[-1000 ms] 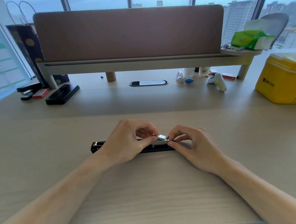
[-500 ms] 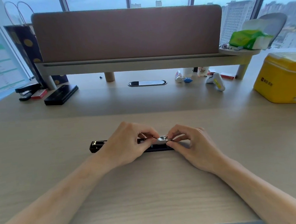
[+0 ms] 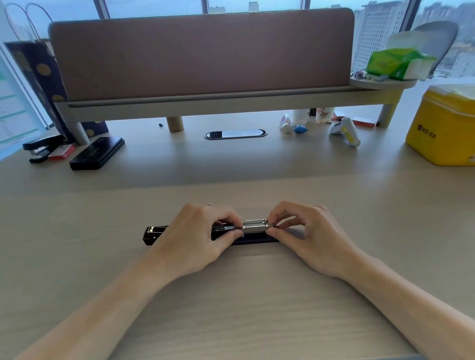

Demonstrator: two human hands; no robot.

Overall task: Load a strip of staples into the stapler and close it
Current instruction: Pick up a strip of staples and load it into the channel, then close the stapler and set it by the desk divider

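A black stapler (image 3: 152,235) lies opened flat on the desk, lengthwise left to right, its middle hidden under my hands. In its metal channel sits a silver strip of staples (image 3: 254,225), level with the rail. My left hand (image 3: 195,238) rests over the stapler's middle, thumb and fingers pinching at the strip's left end. My right hand (image 3: 306,228) pinches the strip's right end between thumb and forefinger.
A small metal bit (image 3: 209,204) lies just behind my left hand. Further back are a second stapler (image 3: 43,145), a red staple box (image 3: 61,151), a black case (image 3: 97,153), a yellow tin (image 3: 450,128) and small items under the shelf (image 3: 212,100).
The staple strip was tilted up between my fingertips; it now lies flat in the stapler's channel. Both hands have lowered slightly onto the stapler.
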